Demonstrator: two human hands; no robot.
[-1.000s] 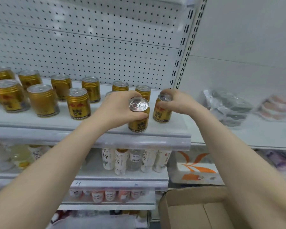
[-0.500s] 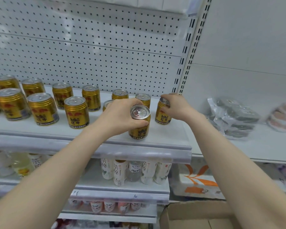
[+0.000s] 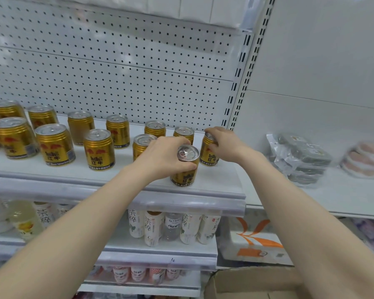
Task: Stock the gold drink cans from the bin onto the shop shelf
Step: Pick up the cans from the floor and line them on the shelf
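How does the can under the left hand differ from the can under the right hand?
The left hand grips its can round the side, lid showing; the right hand covers its can from above. The left hand's can stands nearer the shelf front; the right hand's farther back. Both are upright and gold.

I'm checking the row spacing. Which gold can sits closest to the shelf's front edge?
The gold can gripped by the left hand, standing forward of every other can, just behind the shelf's front lip.

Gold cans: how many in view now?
12 gold cans: six in the back row, four in the front row, one in the left hand, one in the right hand; possibly another cut off at left.
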